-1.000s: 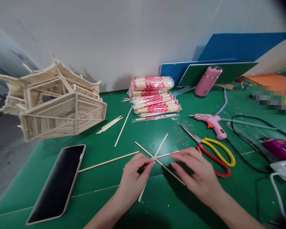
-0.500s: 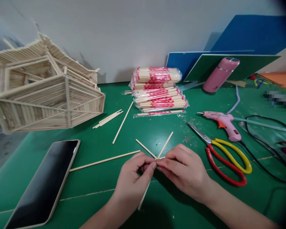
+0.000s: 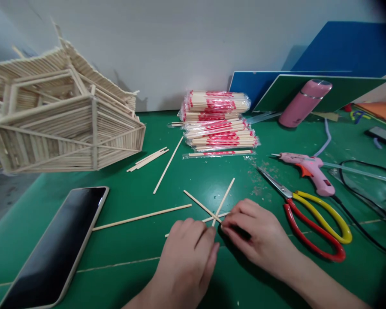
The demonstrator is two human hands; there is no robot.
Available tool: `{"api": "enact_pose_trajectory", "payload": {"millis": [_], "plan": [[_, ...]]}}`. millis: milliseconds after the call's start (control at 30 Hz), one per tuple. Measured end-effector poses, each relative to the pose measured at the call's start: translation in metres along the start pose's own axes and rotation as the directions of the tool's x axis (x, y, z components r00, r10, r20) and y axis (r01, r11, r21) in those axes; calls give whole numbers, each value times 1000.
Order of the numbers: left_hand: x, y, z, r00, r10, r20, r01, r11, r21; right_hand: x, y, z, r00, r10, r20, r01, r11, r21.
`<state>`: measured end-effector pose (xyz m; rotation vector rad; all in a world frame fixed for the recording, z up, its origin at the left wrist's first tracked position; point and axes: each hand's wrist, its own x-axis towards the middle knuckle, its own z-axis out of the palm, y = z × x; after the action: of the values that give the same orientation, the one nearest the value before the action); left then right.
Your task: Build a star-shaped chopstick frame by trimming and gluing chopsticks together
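Over the green tabletop (image 3: 131,186), right fingers (image 3: 234,219) pinch a crossed stick (image 3: 202,206); left fingers (image 3: 192,231) curl, their grip hidden.

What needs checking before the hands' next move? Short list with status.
1. Crossed sticks overlapping: ok, beside the fingertips.
2. Right hand at the sticks: ok, fingertips near the crossing.
3. Left hand grip: cannot tell, the back of the hand hides it.
4. Scissors apart from the right hand: ok.
5. Glue gun hot: cannot tell, lying on its side.
6. Phone clear of loose stick: not ok, stick's end meets its edge.
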<state>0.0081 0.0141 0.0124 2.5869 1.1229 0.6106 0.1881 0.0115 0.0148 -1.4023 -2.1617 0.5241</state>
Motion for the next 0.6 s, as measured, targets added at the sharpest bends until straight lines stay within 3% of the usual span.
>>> {"api": "enact_pose_trajectory", "payload": {"millis": [100, 267, 400, 600], "plan": [[0, 1, 4, 999, -2, 54, 0, 999, 32, 0, -3, 6, 996, -4, 92, 13, 995, -96], [1, 2, 8, 995, 43, 85, -48, 997, 53, 4, -6, 11, 998, -34, 51, 45, 969, -243], [-3, -2, 16, 997, 72, -17, -71, 996, 47, 6, -6, 10, 999, -15, 49, 25, 978, -205], [-6, -6, 20, 999, 53, 3, -53, 999, 12, 6, -4, 7, 999, 28, 44, -23, 993, -115]]}}
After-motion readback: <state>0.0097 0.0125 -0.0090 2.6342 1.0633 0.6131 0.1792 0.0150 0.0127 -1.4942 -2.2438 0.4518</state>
